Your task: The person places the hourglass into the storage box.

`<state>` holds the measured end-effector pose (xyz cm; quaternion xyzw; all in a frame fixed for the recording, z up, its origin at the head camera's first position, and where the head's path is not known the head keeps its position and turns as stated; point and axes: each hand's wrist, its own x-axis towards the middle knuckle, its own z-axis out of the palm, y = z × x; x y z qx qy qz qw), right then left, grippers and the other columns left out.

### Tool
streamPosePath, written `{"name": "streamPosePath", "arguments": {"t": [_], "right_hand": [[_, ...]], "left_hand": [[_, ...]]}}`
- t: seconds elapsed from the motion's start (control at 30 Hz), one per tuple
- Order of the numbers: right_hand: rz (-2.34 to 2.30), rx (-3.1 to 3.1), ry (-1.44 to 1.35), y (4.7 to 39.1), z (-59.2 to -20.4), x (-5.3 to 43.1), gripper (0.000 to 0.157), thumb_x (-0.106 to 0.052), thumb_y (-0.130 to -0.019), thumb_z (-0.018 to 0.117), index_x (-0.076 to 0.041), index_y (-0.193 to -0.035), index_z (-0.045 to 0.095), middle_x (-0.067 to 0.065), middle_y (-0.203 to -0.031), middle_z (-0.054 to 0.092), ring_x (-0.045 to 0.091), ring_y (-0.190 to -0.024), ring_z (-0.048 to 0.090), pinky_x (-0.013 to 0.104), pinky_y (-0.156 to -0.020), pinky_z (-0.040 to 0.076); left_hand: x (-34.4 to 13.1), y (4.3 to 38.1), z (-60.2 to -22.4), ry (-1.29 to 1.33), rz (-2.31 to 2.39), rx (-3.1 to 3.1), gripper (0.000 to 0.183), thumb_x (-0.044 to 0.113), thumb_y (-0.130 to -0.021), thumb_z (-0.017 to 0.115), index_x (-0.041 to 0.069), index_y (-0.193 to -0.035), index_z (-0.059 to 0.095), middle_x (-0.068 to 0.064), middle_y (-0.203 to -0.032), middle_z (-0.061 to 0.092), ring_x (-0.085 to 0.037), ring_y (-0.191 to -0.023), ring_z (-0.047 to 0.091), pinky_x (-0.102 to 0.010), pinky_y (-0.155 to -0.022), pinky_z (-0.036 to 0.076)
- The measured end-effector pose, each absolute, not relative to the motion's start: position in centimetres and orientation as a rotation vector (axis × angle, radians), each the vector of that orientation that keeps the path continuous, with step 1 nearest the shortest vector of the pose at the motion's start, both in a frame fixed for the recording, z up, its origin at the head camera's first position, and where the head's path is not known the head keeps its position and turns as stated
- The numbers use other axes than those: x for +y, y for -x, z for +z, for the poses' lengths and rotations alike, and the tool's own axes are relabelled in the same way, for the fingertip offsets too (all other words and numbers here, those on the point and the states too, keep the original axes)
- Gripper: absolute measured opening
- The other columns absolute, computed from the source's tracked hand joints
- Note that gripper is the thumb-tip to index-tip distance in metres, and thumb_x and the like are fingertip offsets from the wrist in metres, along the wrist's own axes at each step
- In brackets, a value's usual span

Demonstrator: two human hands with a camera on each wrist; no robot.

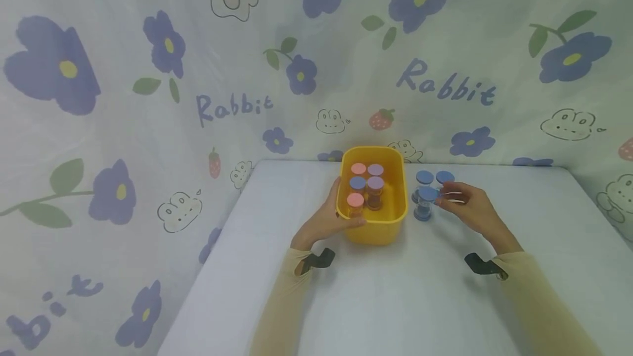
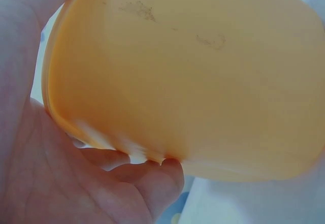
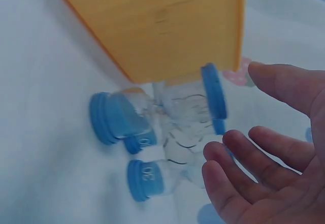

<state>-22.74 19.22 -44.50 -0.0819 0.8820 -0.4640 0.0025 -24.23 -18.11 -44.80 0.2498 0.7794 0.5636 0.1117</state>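
Observation:
With its thumb over the front rim and its fingers along the outer side, my left hand (image 1: 323, 221) holds the yellow bin (image 1: 376, 234). Several sand timers stand inside, among them one with a pink cap (image 1: 355, 200), one with a purple cap (image 1: 375, 183) and one with a blue cap (image 1: 358, 183). Three blue-capped sand timers stand close together on the table right of the bin: a front one (image 1: 428, 195) and two behind, left (image 1: 424, 178) and right (image 1: 445, 176). Beside them my right hand (image 3: 274, 168) has thumb and fingers spread, holding nothing, its fingertips close to their caps.
A white-covered table (image 1: 395, 301) carries everything. Right behind its far edge hangs a patterned cloth (image 1: 356, 70) with flowers and rabbits, and it also lines the left side. Dark straps (image 1: 318, 259) sit at both wrists.

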Motion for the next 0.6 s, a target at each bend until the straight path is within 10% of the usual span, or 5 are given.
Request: {"name": "streamPosePath", "arguments": {"t": [0.6], "right_hand": [[-1.611,2.651,0.11,23.3,-47.6,17.4,0.072,-0.045,-0.094,0.074,-0.003,-0.148,0.051,0.023,-0.146,0.058,0.043,-0.135,0.057,0.004,-0.086,0.052]], "left_hand": [[-18.2,24.3,-44.8,-0.751,1.651,2.294,0.114,0.032,-0.083,0.086,0.024,-0.163,0.004,0.0,-0.163,0.03,-0.028,-0.148,0.038,-0.058,-0.126,0.031]]}}
